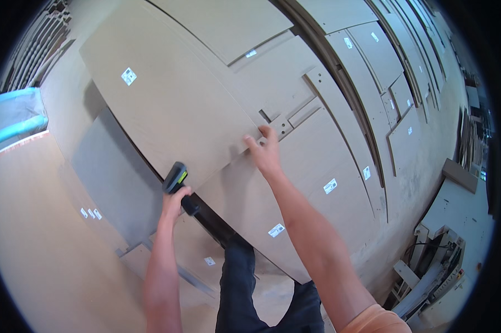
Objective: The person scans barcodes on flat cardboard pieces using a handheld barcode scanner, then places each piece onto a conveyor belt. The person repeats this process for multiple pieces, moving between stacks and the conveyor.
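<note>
My left hand [175, 202] is closed round the handle of a dark handheld barcode scanner [175, 176] with a yellow-green patch. It is over the near left corner of a large beige board [167, 94] with a white label. My right hand [267, 152] is at the near right corner of that board, its thumb and fingers apart and half curled. Nothing shows between them, and I cannot tell whether they touch the board. Beneath lies another wide board [294, 183], and a small drilled strip [283, 126] sits just beyond my right hand.
Stacked labelled panels [367, 66] run along the right. A board [45, 222] stands at the left beside blue-wrapped goods [17, 119]. Dark curved pieces [37, 50] are stacked far left. A pale bench [455, 205] with machine parts [433, 272] is at lower right.
</note>
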Demonstrator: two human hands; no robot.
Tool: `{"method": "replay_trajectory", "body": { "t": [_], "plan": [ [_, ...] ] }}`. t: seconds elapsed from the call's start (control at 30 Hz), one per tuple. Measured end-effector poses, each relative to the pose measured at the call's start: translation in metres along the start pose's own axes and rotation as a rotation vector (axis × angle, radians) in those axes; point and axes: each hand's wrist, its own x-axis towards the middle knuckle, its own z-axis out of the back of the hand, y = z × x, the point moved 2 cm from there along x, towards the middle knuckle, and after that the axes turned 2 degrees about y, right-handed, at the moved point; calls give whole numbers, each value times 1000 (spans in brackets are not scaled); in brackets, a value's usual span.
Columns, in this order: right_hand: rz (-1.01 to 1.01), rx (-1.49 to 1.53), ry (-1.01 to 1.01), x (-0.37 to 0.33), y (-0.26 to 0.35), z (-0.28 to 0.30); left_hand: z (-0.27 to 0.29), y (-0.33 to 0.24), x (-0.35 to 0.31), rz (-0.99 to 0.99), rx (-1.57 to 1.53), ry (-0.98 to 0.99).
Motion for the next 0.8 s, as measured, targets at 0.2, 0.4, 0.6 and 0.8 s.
{"method": "replay_trajectory", "body": {
  "t": [0.2,0.4,0.6,0.8],
  "plan": [
    [-450,850,412,-65,39,-10,-31,-27,-71,-23,-47,135],
    [-180,865,267,-87,58,64,-88,-66,-131,-198,-132,256],
    [-272,920,133,-90,60,128,-139,-91,-146,-210,-59,388],
    [-237,897,235,5,74,158,-182,-162,-99,-332,-157,369]
  ]
}}
